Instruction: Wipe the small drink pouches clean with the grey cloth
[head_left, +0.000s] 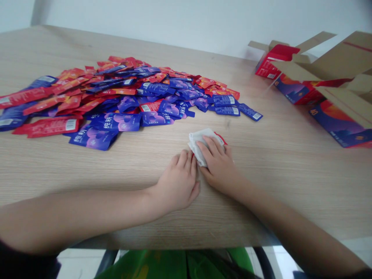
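My right hand lies over a folded white cloth and holds it down on the table, fingers wrapped across its top. Under the cloth is a red packet; only slivers of its edge show, at the upper right and by my left fingertips. My left hand is closed, its fingertips pressed on the packet's left edge beside the cloth. Most of the packet is hidden. Beyond both hands, a wide heap of blue and purple packets and red-orange packets spreads over the table.
Open cardboard boxes stand on the right: a red one at the back, then two blue-and-orange ones with raised flaps. A blue packet lies at the heap's right end. The wooden table ends close to my body; a white wall rises behind.
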The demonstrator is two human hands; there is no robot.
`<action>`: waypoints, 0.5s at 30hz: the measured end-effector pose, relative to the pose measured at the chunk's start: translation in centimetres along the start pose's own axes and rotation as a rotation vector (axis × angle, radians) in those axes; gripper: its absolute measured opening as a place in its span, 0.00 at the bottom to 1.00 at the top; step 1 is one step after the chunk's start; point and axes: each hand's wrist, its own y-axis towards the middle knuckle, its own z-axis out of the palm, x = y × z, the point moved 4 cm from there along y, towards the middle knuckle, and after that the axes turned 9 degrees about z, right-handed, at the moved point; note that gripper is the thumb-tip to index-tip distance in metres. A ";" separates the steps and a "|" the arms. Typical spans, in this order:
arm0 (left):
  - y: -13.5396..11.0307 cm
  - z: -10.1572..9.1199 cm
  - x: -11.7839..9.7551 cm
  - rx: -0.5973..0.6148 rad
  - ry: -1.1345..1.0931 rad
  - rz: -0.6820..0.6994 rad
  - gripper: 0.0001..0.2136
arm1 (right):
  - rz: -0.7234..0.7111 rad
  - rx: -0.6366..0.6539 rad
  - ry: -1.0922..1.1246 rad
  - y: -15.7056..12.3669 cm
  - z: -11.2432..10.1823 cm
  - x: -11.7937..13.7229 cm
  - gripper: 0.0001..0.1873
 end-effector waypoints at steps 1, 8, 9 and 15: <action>0.0 0.0 0.0 0.001 0.000 -0.002 0.30 | -0.014 0.016 0.007 0.0 -0.1 -0.1 0.30; -0.2 0.0 0.1 0.010 -0.009 -0.010 0.31 | 0.177 0.019 0.015 0.9 -0.5 -4.0 0.31; -0.2 0.0 0.1 0.009 -0.006 -0.012 0.31 | 0.188 0.013 0.008 1.0 -0.4 -4.0 0.31; -0.2 0.0 0.1 0.000 0.002 -0.003 0.31 | 0.045 -0.008 -0.028 0.2 0.0 -0.6 0.30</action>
